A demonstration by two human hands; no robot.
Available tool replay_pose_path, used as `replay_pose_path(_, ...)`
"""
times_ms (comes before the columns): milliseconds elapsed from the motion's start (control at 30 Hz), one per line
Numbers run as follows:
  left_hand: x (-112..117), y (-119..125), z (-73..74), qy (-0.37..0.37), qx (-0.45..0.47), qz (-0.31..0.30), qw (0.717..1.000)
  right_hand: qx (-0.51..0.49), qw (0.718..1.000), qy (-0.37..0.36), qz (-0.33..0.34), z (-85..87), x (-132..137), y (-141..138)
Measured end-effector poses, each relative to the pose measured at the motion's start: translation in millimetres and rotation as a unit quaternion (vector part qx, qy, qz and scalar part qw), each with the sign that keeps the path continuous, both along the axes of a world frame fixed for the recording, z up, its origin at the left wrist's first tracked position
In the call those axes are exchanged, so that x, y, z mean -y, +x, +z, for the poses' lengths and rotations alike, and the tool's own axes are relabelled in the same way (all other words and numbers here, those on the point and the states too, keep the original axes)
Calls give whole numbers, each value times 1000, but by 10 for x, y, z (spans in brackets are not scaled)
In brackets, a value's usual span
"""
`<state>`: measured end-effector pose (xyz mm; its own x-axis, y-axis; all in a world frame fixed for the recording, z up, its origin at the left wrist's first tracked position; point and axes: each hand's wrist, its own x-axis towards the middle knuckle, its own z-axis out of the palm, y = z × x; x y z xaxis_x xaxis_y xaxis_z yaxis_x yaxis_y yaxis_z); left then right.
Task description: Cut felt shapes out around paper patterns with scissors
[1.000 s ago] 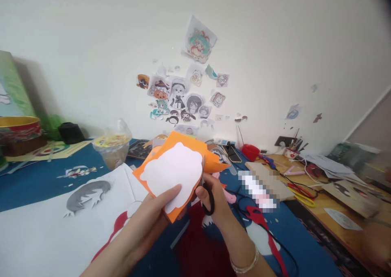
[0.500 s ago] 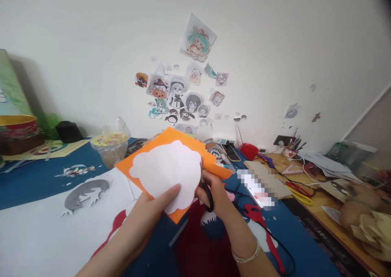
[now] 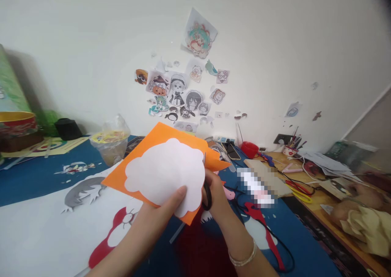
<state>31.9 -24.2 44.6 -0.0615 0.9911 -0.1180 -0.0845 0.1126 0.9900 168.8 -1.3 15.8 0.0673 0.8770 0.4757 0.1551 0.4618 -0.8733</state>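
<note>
My left hand (image 3: pixel 171 205) grips the lower edge of an orange sheet (image 3: pixel 152 138) together with a white cloud-shaped paper (image 3: pixel 166 175) lying on it, thumb on top. Black-handled scissors (image 3: pixel 207 195) are in my right hand (image 3: pixel 215 189), whose fingers are partly hidden behind the papers. The blades stand at the right edge of the white shape, where a cut orange strip (image 3: pixel 216 161) sticks out. Both papers are held above the blue table.
A large white sheet (image 3: pixel 30 236) with a grey cutout (image 3: pixel 82 193) and a red-and-white cutout (image 3: pixel 106 244) covers the left. Red scissors-like pieces and a cable (image 3: pixel 287 250) lie right. A lidded plastic cup (image 3: pixel 110 144) stands behind; a cardboard piece (image 3: pixel 269 177) lies farther right.
My left hand has turned the orange sheet and white shape anticlockwise and shifted them slightly. The scissors, in my right hand, are now higher along the white shape's right edge.
</note>
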Motion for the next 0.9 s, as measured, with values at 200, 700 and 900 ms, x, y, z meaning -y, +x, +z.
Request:
replay_pose_path(200,51,44,13,4,-12,19,1000,-96,994,-39,30,-24,-29,-80)
replay_pose_path(700,95,43,24,-27,-3,-36,999,-117,992,-52,4,-29,-38,-96)
replay_pose_path(900,100,57,45,-35,-19,-18,999,-142,989,-52,-4,32,53,-108)
